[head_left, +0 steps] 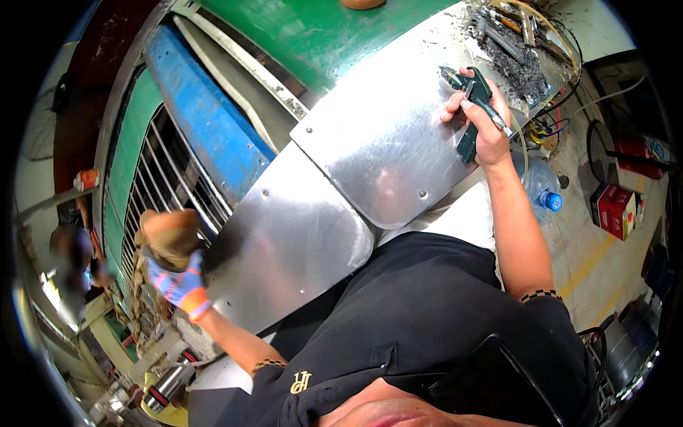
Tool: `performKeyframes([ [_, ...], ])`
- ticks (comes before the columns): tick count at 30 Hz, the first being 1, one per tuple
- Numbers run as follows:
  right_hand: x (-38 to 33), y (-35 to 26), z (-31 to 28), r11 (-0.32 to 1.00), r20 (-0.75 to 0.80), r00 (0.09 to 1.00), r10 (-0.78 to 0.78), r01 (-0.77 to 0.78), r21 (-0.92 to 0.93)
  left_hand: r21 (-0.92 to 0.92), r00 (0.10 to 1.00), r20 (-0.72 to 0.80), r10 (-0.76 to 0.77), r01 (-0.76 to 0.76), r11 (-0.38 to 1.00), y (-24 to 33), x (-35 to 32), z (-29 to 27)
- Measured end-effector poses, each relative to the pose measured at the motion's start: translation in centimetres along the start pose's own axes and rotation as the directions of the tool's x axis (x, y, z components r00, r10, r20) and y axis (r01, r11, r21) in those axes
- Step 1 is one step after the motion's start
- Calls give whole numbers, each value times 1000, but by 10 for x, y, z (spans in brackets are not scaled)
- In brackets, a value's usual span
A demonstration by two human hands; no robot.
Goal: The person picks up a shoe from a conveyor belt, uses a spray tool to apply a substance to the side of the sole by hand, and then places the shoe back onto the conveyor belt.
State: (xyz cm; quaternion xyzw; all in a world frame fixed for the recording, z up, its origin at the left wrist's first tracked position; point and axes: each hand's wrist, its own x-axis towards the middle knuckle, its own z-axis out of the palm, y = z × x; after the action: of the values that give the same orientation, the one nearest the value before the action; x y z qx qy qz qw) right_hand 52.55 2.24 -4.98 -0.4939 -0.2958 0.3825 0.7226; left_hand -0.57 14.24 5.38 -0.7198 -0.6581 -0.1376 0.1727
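At the left, my gloved left hand (178, 281), in a blue and orange work glove, is closed on a brown rounded piece (169, 238). Motion blurs that piece, and its exact kind does not show. It is beside the metal bars at the edge of the shiny metal sheet. My bare right hand (487, 121) is raised over the far right of the metal worktop, its fingers wrapped round a dark green handheld tool (478, 89) with a narrow metal tip and a slim metal fitting near the wrist. Part of the tool is hidden by the fingers.
Two overlapping riveted metal sheets (284, 235) cover the bench before me. Beyond lie a blue panel (203, 114) and a green surface (284, 28). Dark shavings and hand tools (509, 53) crowd the far right corner, near a plastic bottle (537, 185) and a red box (613, 211).
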Motion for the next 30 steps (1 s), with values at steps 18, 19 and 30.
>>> performKeyframes([
  [18,-27,-22,-74,924,-86,965,-249,210,-320,-2,668,247,702,-724,690,109,-20,-36],
  [19,-25,-23,-88,879,-111,943,-313,243,-409,-25,666,116,736,-739,673,108,-23,-46],
  [30,-80,-27,-5,958,342,938,-55,146,-246,-638,781,-615,104,-571,516,64,-18,-55],
])
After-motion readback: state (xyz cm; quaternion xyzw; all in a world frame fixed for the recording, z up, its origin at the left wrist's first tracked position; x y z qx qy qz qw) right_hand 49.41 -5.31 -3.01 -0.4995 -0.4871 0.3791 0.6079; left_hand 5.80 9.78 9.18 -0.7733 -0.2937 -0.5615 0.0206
